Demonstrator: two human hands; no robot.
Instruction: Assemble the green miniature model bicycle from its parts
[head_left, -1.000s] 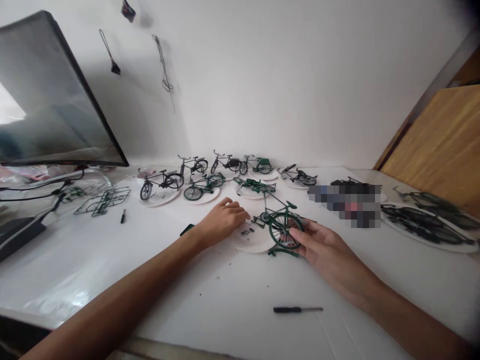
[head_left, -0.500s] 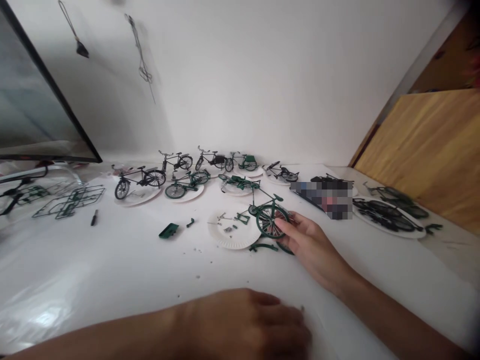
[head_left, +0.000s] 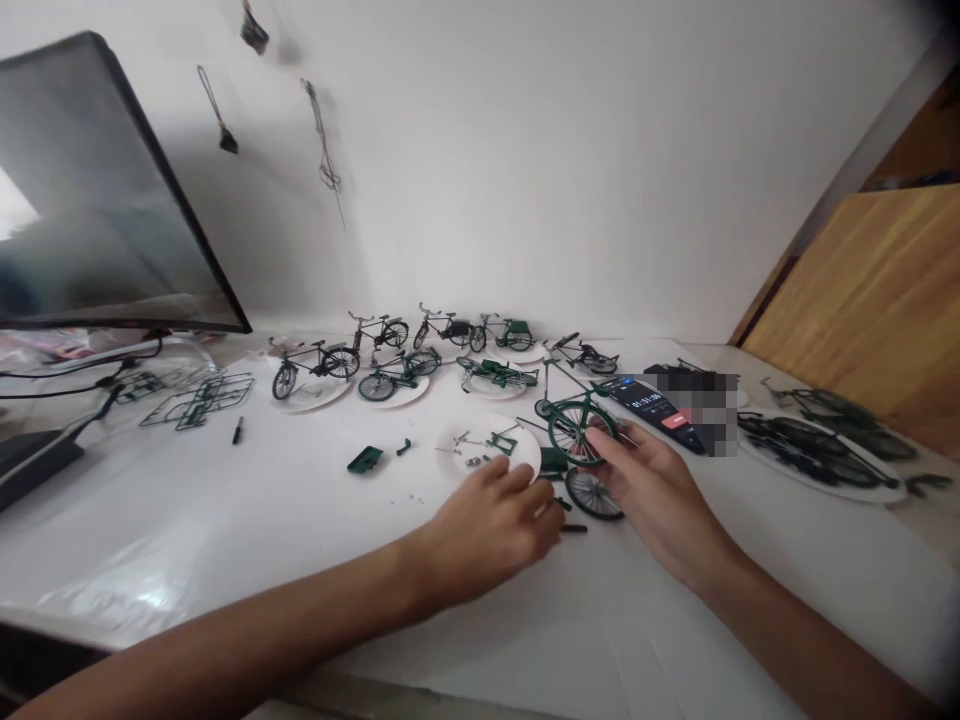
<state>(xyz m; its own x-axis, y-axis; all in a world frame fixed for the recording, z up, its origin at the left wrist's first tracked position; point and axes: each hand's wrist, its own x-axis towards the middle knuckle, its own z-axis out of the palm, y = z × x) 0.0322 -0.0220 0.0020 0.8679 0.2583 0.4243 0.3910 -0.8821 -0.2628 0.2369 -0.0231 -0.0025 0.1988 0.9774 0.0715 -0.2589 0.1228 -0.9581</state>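
My right hand grips a green model bicycle frame with a spoked wheel, the thumb on the wheel's hub. Below it a second wheel lies on the table beside my fingers. My left hand hovers at the near edge of a white paper plate, its fingers curled and pinched; what they hold, if anything, is hidden. Small metal parts and a green stand-like piece rest on that plate. A green tray-like part and a small green piece lie to its left.
Several model bicycles stand or lie on plates along the wall, such as a black one. A phone lies behind my right hand. Parts frames, a black pen-like tool and a monitor are on the left.
My left hand has moved forward from the near edge of view to the plate. My right hand still holds the green bicycle frame. The view has shifted, showing more of the monitor.
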